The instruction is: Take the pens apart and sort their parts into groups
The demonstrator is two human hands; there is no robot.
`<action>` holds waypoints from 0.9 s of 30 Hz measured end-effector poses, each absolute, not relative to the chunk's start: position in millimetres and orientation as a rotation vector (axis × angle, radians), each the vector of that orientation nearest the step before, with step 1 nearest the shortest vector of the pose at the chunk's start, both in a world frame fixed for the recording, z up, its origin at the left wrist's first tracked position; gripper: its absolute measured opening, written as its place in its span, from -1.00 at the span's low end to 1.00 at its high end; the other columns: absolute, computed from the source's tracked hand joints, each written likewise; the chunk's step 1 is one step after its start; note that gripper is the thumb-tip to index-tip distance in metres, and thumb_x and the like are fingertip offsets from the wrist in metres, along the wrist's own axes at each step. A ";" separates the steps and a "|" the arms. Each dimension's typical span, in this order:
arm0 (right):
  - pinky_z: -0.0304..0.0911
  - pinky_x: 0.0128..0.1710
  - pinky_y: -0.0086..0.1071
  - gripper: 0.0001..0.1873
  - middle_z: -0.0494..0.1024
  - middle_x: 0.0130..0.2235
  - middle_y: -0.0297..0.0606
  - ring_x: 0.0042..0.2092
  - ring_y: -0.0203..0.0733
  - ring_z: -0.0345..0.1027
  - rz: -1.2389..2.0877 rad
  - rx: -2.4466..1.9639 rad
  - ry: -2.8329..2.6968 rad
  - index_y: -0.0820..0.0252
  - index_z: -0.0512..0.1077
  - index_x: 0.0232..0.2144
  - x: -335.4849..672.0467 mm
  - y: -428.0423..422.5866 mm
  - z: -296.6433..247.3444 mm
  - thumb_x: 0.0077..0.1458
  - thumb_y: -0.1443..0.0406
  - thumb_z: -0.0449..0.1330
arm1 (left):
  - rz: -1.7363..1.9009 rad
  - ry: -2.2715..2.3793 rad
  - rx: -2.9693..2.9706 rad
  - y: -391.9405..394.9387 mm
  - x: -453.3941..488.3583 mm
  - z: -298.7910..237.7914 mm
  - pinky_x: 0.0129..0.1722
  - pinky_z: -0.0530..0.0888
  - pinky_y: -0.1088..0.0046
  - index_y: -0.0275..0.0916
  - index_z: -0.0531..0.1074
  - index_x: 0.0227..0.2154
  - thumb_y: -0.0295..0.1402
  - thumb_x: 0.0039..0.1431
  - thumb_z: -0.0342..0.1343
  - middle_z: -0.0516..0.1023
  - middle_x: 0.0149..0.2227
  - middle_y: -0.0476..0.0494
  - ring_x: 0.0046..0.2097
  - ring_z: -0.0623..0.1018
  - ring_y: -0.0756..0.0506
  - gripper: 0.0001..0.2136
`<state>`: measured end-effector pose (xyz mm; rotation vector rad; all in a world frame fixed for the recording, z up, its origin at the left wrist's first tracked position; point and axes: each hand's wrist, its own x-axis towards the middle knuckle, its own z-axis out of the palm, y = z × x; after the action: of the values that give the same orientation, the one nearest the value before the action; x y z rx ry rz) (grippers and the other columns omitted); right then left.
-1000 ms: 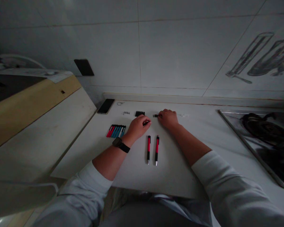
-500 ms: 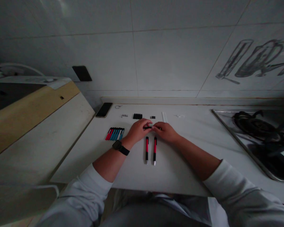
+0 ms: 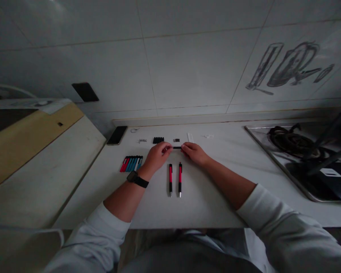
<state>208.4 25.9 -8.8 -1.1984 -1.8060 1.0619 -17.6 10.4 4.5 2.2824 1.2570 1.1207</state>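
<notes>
Between my two hands spans a slim black pen part (image 3: pixel 177 147), held level a little above the counter. My left hand (image 3: pixel 158 154) pinches its left end and my right hand (image 3: pixel 196 152) pinches the right end; the fingertips hide both ends. Just below lie two red-and-black pens, a left one (image 3: pixel 170 178) and a right one (image 3: pixel 180 178), tips toward me. Beyond my fingers are a group of black grips (image 3: pixel 158 140), some small dark pieces (image 3: pixel 176 140) and thin white refills (image 3: pixel 190 137).
On the left, a row of red, blue and white pen barrels (image 3: pixel 131 163) lies near my watch. Behind it are small springs (image 3: pixel 142 140), a ring (image 3: pixel 134 130) and a phone (image 3: pixel 117 135). Tiny clear pieces (image 3: pixel 208 136) lie right of the refills. A gas stove (image 3: pixel 298 151) stands at the right.
My hands have moved slightly apart, so more of the black pen part shows between them. The whole view has shifted a little, with the counter items appearing farther left.
</notes>
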 end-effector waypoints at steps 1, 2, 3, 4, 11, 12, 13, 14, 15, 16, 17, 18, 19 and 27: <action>0.11 -0.39 -0.38 -0.52 0.34 -0.51 -0.39 -0.44 -0.26 0.18 1.077 -1.206 -1.788 0.16 0.41 -0.42 208.6 26.0 -8.9 0.27 -0.07 0.01 | 1.119 1.268 2.277 10.7 -18.0 4.9 -0.18 0.47 0.39 -0.20 0.49 -0.21 -0.36 0.32 0.15 0.60 -0.24 -0.08 -0.26 0.54 -0.05 -0.94; 0.10 -0.40 -0.38 -0.51 0.33 -0.51 -0.39 -0.45 -0.26 0.18 1.090 -1.209 -1.775 0.15 0.40 -0.43 208.4 25.7 -8.6 0.28 -0.07 0.00 | 1.113 1.276 2.277 10.6 -18.2 5.4 -0.18 0.46 0.40 -0.20 0.49 -0.23 -0.35 0.33 0.14 0.59 -0.26 -0.08 -0.26 0.54 -0.06 -0.94; 0.10 -0.40 -0.38 -0.51 0.33 -0.52 -0.39 -0.45 -0.26 0.18 1.100 -1.210 -1.768 0.15 0.39 -0.44 207.9 24.9 -8.2 0.28 -0.08 0.00 | 1.103 1.277 2.282 10.3 -18.2 6.0 -0.19 0.45 0.40 -0.20 0.48 -0.24 -0.34 0.33 0.13 0.59 -0.27 -0.07 -0.26 0.53 -0.06 -0.93; 0.10 -0.41 -0.38 -0.50 0.33 -0.52 -0.39 -0.46 -0.26 0.18 1.107 -1.213 -1.765 0.15 0.38 -0.45 207.1 23.9 -7.4 0.28 -0.09 0.00 | 1.086 1.275 2.292 9.9 -18.2 6.5 -0.19 0.43 0.40 -0.20 0.47 -0.25 -0.34 0.35 0.11 0.58 -0.28 -0.06 -0.25 0.53 -0.06 -0.91; 0.08 -0.38 -0.36 -0.47 0.27 -0.56 -0.41 -0.48 -0.27 0.13 1.007 -1.238 -1.846 0.14 0.30 -0.52 201.6 16.7 -1.3 0.30 -0.08 -0.04 | 0.942 1.257 2.366 8.0 -17.5 8.6 -0.22 0.37 0.41 -0.20 0.38 -0.33 -0.30 0.43 -0.08 0.50 -0.33 -0.06 -0.27 0.46 -0.07 -0.78; 0.09 -0.37 -0.36 -0.48 0.28 -0.56 -0.40 -0.47 -0.26 0.14 0.976 -1.241 -1.855 0.14 0.31 -0.52 201.0 16.4 -1.1 0.30 -0.07 -0.05 | 0.943 1.261 2.363 7.9 -17.2 8.9 -0.23 0.36 0.41 -0.19 0.36 -0.35 -0.29 0.43 -0.09 0.49 -0.33 -0.06 -0.27 0.45 -0.07 -0.77; 0.09 -0.35 -0.35 -0.49 0.29 -0.56 -0.39 -0.46 -0.25 0.16 0.943 -1.246 -1.864 0.13 0.31 -0.52 200.4 16.2 -1.2 0.31 -0.06 -0.05 | 0.946 1.262 2.360 7.7 -16.9 9.2 -0.23 0.35 0.41 -0.19 0.35 -0.36 -0.29 0.43 -0.10 0.48 -0.34 -0.05 -0.27 0.44 -0.07 -0.77; 0.10 -0.34 -0.35 -0.49 0.30 -0.55 -0.38 -0.45 -0.24 0.18 0.907 -1.250 -1.872 0.13 0.32 -0.52 199.9 16.2 -1.5 0.31 -0.05 -0.05 | 0.952 1.263 2.356 7.4 -16.4 9.5 -0.24 0.34 0.41 -0.19 0.34 -0.37 -0.29 0.43 -0.11 0.47 -0.35 -0.05 -0.28 0.43 -0.07 -0.76; 0.11 -0.32 -0.35 -0.50 0.32 -0.55 -0.37 -0.44 -0.23 0.20 0.868 -1.251 -1.878 0.13 0.33 -0.52 199.4 16.1 -1.8 0.32 -0.03 -0.04 | 0.961 1.265 2.350 7.1 -15.9 9.8 -0.25 0.33 0.41 -0.19 0.33 -0.38 -0.29 0.43 -0.11 0.46 -0.36 -0.04 -0.29 0.42 -0.07 -0.75; 0.12 -0.31 -0.35 -0.51 0.34 -0.53 -0.35 -0.42 -0.22 0.22 0.829 -1.246 -1.884 0.13 0.34 -0.51 198.9 16.1 -2.2 0.31 -0.02 -0.03 | 0.971 1.270 2.340 6.8 -15.3 9.9 -0.26 0.32 0.41 -0.19 0.32 -0.39 -0.30 0.42 -0.11 0.45 -0.37 -0.04 -0.30 0.41 -0.06 -0.75; 0.13 -0.30 -0.35 -0.52 0.37 -0.52 -0.34 -0.40 -0.21 0.25 0.795 -1.235 -1.889 0.13 0.36 -0.50 198.4 16.0 -2.7 0.31 -0.01 -0.02 | 0.981 1.281 2.325 6.6 -14.7 9.9 -0.27 0.32 0.41 -0.19 0.31 -0.40 -0.30 0.42 -0.12 0.44 -0.38 -0.03 -0.31 0.40 -0.06 -0.75; 0.14 -0.29 -0.35 -0.53 0.39 -0.50 -0.32 -0.39 -0.21 0.27 0.771 -1.222 -1.893 0.13 0.38 -0.49 197.9 15.9 -3.2 0.32 -0.01 -0.01 | 0.989 1.297 2.304 6.6 -14.2 9.8 -0.28 0.31 0.41 -0.19 0.30 -0.41 -0.29 0.42 -0.12 0.43 -0.39 -0.02 -0.32 0.39 -0.06 -0.74; 0.15 -0.28 -0.35 -0.54 0.41 -0.48 -0.31 -0.38 -0.21 0.28 0.759 -1.209 -1.897 0.14 0.40 -0.47 197.5 15.8 -3.7 0.32 0.00 -0.01 | 0.996 1.320 2.279 6.7 -13.8 9.6 -0.28 0.31 0.42 -0.19 0.29 -0.41 -0.29 0.42 -0.12 0.42 -0.40 -0.02 -0.33 0.39 -0.05 -0.74; 0.20 -0.32 -0.37 -0.59 0.51 -0.41 -0.33 -0.41 -0.24 0.32 0.932 -1.204 -1.857 0.15 0.46 -0.25 195.2 16.0 -9.4 0.29 -0.04 0.06 | 1.011 1.405 2.225 8.4 -14.8 7.4 -0.30 0.28 0.42 -0.18 0.26 -0.42 -0.25 0.42 -0.12 0.41 -0.42 -0.02 -0.34 0.40 -0.06 -0.73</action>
<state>195.2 16.0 -9.4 -1.2043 -1.8572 0.9324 -14.8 8.4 7.4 2.2246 1.4050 1.0108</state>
